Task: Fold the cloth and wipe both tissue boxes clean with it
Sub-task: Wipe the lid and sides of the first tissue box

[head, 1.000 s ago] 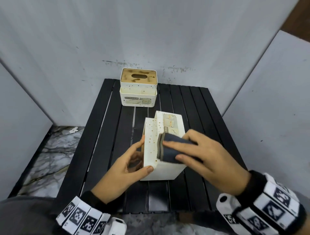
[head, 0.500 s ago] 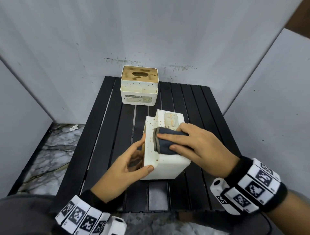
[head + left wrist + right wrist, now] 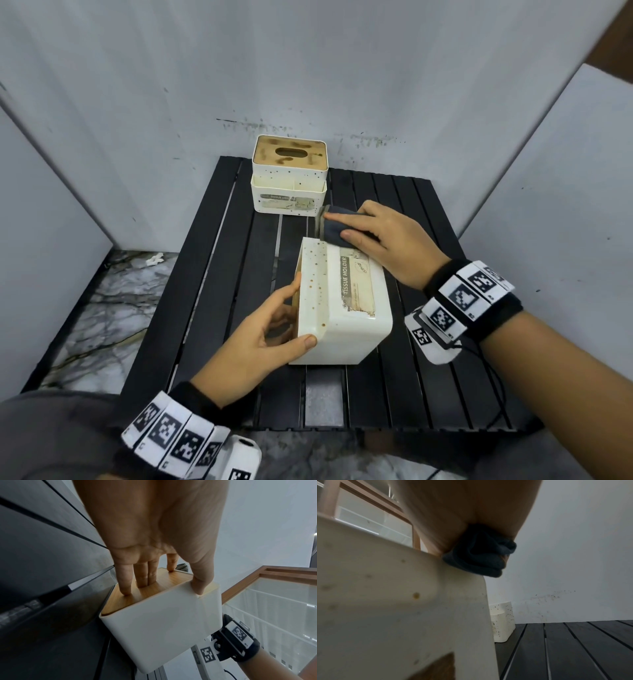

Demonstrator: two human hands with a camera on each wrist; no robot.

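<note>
The near tissue box (image 3: 346,301) lies on its side on the black slatted table (image 3: 233,274), white with brown specks and a worn label facing up. My left hand (image 3: 291,315) grips its left end, fingers on the wooden lid (image 3: 149,591) and thumb on the near corner. My right hand (image 3: 342,224) pinches the folded dark cloth (image 3: 330,233) and presses it on the far edge of the box's upper face; the right wrist view shows the cloth (image 3: 479,555) against that edge. The far tissue box (image 3: 289,181) stands upright at the back, its wooden lid stained.
Grey panels wall in the table on the left, back and right; the back panel is dirty low down. Marble floor shows past the table's left edge. Bare slats lie left of the near box and to its right.
My right hand slid the cloth away from me along the box's upper face, from its middle to the far edge, uncovering the label. The left hand kept its hold.
</note>
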